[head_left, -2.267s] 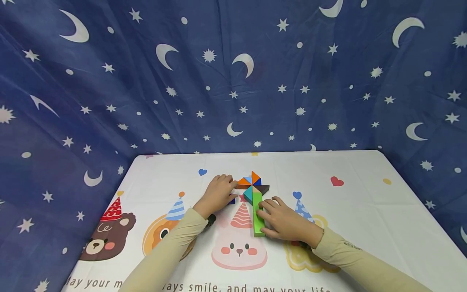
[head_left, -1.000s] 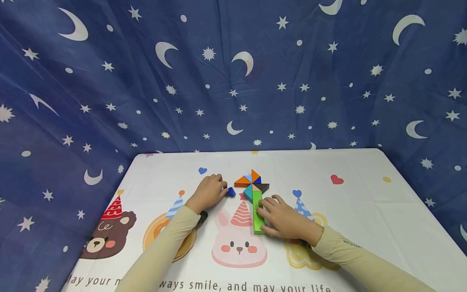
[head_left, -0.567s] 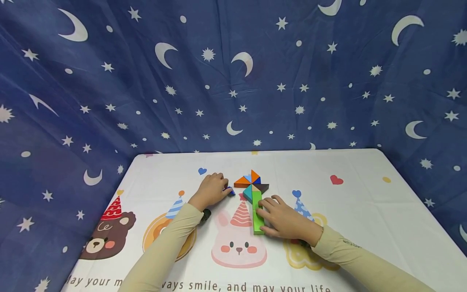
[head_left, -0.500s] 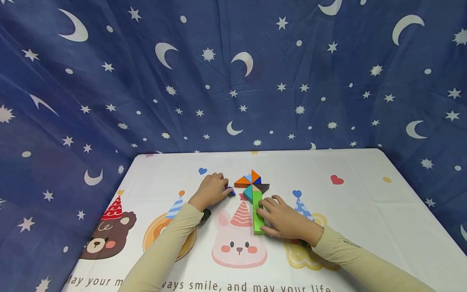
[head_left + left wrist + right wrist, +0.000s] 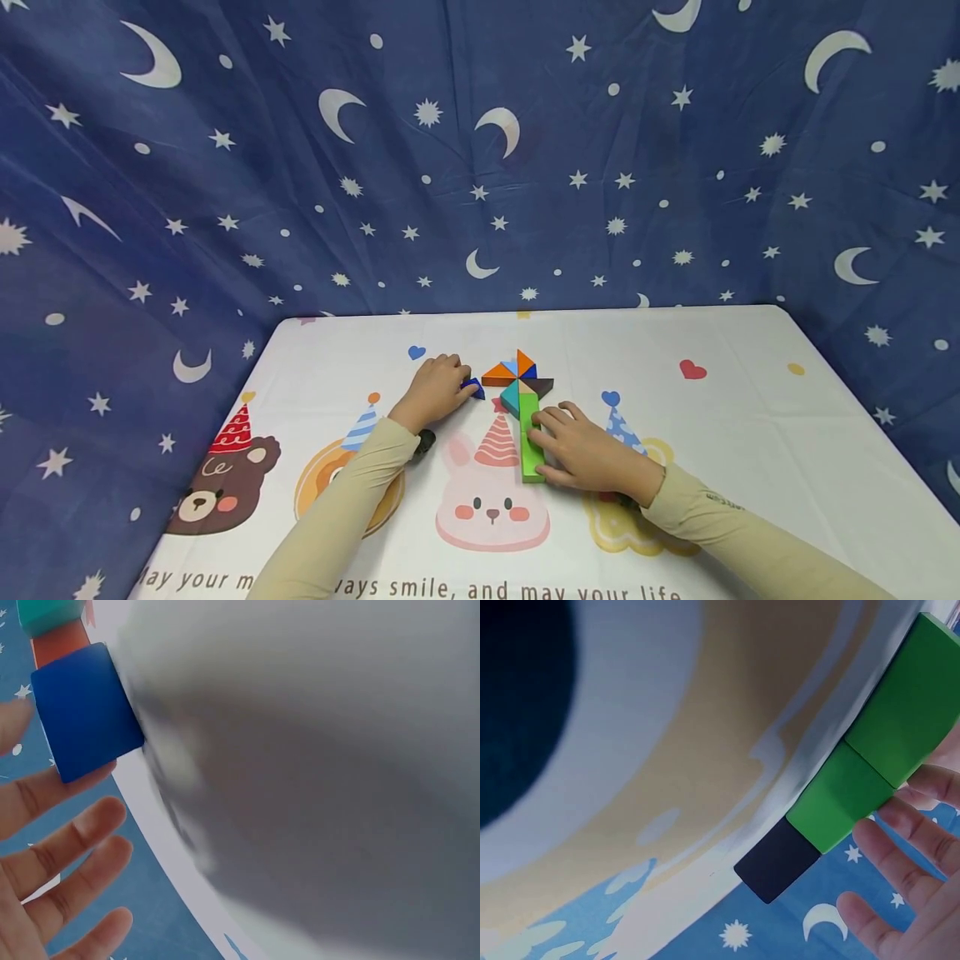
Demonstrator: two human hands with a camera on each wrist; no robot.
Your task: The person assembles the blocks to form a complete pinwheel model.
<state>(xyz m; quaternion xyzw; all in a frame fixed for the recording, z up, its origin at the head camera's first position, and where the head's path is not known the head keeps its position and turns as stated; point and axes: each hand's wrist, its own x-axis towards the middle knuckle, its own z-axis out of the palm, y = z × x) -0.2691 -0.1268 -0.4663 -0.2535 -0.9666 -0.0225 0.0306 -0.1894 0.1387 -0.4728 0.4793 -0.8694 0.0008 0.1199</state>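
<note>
In the head view my left hand (image 5: 433,392) pinches a dark blue triangular block (image 5: 476,388) with thumb and index finger, just left of a pinwheel shape laid from triangular blocks. In the left wrist view the blue block (image 5: 88,712) lies against the index finger, and the other fingers are spread. My right hand (image 5: 588,448) rests along the right side of two green blocks (image 5: 531,458) set end to end below the pinwheel. Its fingertips touch their edge, with loosely bent fingers. Pinwheel pieces include an orange triangle (image 5: 498,375), a teal block (image 5: 511,397) and a dark brown block (image 5: 538,387).
A white tablecloth (image 5: 615,342) printed with cartoon animals, hearts and lettering covers the table. Behind it hangs a dark blue curtain (image 5: 570,242) with moons and stars. In the right wrist view, a dark block (image 5: 778,860) lines up beyond the green blocks.
My left hand has drawn the blue block a little left, away from the pinwheel, then shifted its grip and turned it. My right hand has stayed by the green blocks.
</note>
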